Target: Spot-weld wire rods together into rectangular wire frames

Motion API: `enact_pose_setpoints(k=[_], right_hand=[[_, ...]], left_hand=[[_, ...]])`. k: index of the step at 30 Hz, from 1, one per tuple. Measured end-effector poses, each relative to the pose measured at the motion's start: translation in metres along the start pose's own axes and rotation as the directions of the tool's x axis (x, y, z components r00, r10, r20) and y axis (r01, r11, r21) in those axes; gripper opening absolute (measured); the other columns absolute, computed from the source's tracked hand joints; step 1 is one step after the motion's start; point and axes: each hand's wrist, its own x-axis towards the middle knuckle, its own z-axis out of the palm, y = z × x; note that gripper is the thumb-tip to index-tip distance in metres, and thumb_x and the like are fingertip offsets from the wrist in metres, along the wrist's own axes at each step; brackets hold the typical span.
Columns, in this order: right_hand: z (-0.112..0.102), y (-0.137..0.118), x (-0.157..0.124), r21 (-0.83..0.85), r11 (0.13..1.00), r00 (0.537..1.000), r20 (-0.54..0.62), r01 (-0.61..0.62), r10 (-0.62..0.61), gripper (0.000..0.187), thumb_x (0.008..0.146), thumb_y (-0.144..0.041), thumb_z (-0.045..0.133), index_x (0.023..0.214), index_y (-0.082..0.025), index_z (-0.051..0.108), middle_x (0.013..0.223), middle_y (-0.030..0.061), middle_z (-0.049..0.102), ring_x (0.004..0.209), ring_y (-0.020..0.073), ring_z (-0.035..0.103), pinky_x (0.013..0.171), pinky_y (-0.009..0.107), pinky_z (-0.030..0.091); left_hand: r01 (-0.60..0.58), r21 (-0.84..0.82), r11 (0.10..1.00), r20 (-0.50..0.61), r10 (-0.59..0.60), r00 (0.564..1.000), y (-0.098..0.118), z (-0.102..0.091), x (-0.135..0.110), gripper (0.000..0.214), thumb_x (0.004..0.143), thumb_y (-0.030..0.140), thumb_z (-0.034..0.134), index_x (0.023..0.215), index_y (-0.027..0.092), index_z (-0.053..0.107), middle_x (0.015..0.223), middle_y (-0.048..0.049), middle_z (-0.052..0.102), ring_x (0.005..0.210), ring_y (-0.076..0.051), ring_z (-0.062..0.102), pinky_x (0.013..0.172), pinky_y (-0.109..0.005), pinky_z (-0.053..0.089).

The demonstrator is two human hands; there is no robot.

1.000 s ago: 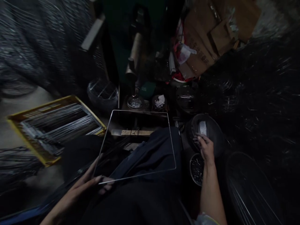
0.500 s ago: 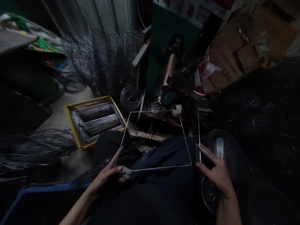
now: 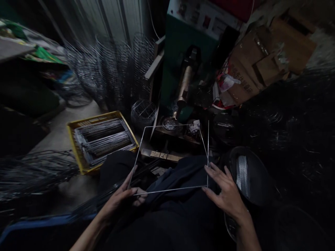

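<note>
A four-sided wire frame (image 3: 170, 190) is held over my lap, tilted away from me. My left hand (image 3: 132, 195) is closed around its near left corner. My right hand (image 3: 223, 190) pinches a straight wire rod (image 3: 208, 139) between thumb and fingers at the frame's right side. The rod's lower part lies by the frame's near right corner; I cannot tell whether the two touch. Beyond the frame is a welding machine with a copper-coloured arm (image 3: 185, 83) ending above a round dish (image 3: 169, 123).
A yellow crate (image 3: 74, 153) of bent wire frames stands at left. Behind it are stacked wire baskets (image 3: 110, 66). A dark container (image 3: 258, 177) with a bundle of wire rods (image 3: 243, 174) is at right. Cardboard boxes (image 3: 246, 69) lie at back right; a blue bin edge (image 3: 39, 223) shows front left.
My right hand has moved left with the wire rod, bringing it to the frame's right side. My left hand keeps its hold on the frame. The view has shifted slightly.
</note>
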Motion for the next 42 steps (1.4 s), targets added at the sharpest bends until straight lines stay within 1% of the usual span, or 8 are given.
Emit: enact_pose_setpoints(k=[4, 10, 16, 21, 24, 31, 36, 42], right_hand=[[0.008, -0.003, 0.008, 0.002, 1.0, 0.998, 0.061, 0.023, -0.023, 0.062, 0.091, -0.041, 0.062, 0.147, -0.03, 0.039, 0.142, 0.0063, 0.052, 0.137, 0.0279, 0.041, 0.117, 0.062, 0.015], [0.032, -0.008, 0.026, 0.083, 0.996, 0.992, 0.126, 0.017, -0.027, 0.059, 0.088, -0.036, 0.063, 0.143, -0.027, 0.045, 0.14, 0.0073, 0.054, 0.138, 0.0264, 0.04, 0.116, 0.062, 0.014], [0.057, -0.038, 0.039, 0.303, 0.947, 0.946, 0.26, 0.11, -0.193, 0.068, 0.086, -0.039, 0.068, 0.147, -0.029, 0.041, 0.145, 0.0058, 0.049, 0.14, 0.0246, 0.037, 0.117, 0.058, 0.018], [0.062, -0.039, 0.03, 0.276, 0.958, 0.974, 0.182, 0.082, -0.136, 0.068, 0.086, -0.034, 0.069, 0.147, -0.025, 0.042, 0.144, 0.0087, 0.049, 0.139, 0.0261, 0.039, 0.114, 0.053, 0.032], [0.066, -0.034, 0.023, 0.284, 0.953, 0.977, 0.153, 0.101, -0.149, 0.067, 0.085, -0.03, 0.071, 0.146, -0.021, 0.044, 0.144, 0.0088, 0.05, 0.137, 0.0248, 0.042, 0.112, 0.045, 0.039], [0.081, -0.042, 0.018, 0.31, 0.94, 0.974, 0.126, 0.141, -0.187, 0.077, 0.078, -0.016, 0.075, 0.148, -0.022, 0.041, 0.145, 0.0055, 0.048, 0.132, 0.0203, 0.049, 0.111, 0.033, 0.043], [0.085, -0.045, 0.016, 0.305, 0.936, 0.973, 0.089, 0.176, -0.212, 0.083, 0.075, -0.01, 0.074, 0.149, -0.023, 0.038, 0.145, 0.0061, 0.048, 0.13, 0.0203, 0.051, 0.109, 0.031, 0.045], [0.082, -0.048, 0.014, 0.283, 0.933, 0.967, 0.059, 0.221, -0.247, 0.084, 0.074, -0.01, 0.075, 0.149, -0.022, 0.039, 0.145, 0.0063, 0.048, 0.129, 0.0201, 0.052, 0.108, 0.03, 0.045]], left_hand=[[-0.029, 0.017, 0.999, 0.047, 0.028, 0.998, 0.004, -0.005, 0.001, 0.095, 0.088, 0.028, 0.061, 0.156, 0.026, -0.005, 0.084, -0.0121, 0.07, 0.071, -0.023, 0.065, 0.062, -0.029, 0.049], [-0.029, 0.036, 0.999, 0.073, 0.026, 0.997, 0.006, -0.006, -0.003, 0.097, 0.088, 0.026, 0.06, 0.155, 0.026, -0.012, 0.086, -0.0127, 0.071, 0.071, -0.024, 0.067, 0.062, -0.03, 0.05], [-0.025, 0.053, 0.998, 0.169, 0.015, 0.985, -0.002, 0.002, 0.004, 0.106, 0.088, 0.03, 0.061, 0.15, 0.027, -0.025, 0.086, -0.0126, 0.071, 0.073, -0.026, 0.068, 0.062, -0.031, 0.049], [-0.052, 0.038, 0.998, 0.156, 0.045, 0.987, -0.006, -0.001, 0.0, 0.102, 0.089, 0.028, 0.059, 0.151, 0.029, -0.023, 0.087, -0.0116, 0.071, 0.072, -0.026, 0.067, 0.061, -0.032, 0.049], [-0.068, 0.035, 0.997, 0.147, 0.062, 0.987, -0.004, 0.0, -0.005, 0.097, 0.09, 0.027, 0.056, 0.153, 0.027, -0.019, 0.087, -0.0126, 0.071, 0.072, -0.026, 0.068, 0.061, -0.031, 0.049], [-0.103, 0.002, 0.995, 0.211, 0.1, 0.972, -0.006, 0.003, -0.013, 0.092, 0.092, 0.026, 0.053, 0.154, 0.025, -0.015, 0.089, -0.0149, 0.071, 0.074, -0.025, 0.067, 0.063, -0.031, 0.05], [-0.132, 0.032, 0.991, 0.225, 0.122, 0.967, -0.009, 0.001, -0.017, 0.089, 0.093, 0.029, 0.051, 0.154, 0.024, -0.014, 0.089, -0.0166, 0.071, 0.074, -0.026, 0.067, 0.064, -0.032, 0.05], [-0.144, 0.061, 0.988, 0.213, 0.128, 0.969, -0.003, 0.01, -0.026, 0.091, 0.093, 0.031, 0.052, 0.153, 0.023, -0.016, 0.087, -0.0154, 0.071, 0.074, -0.024, 0.067, 0.065, -0.031, 0.05]])
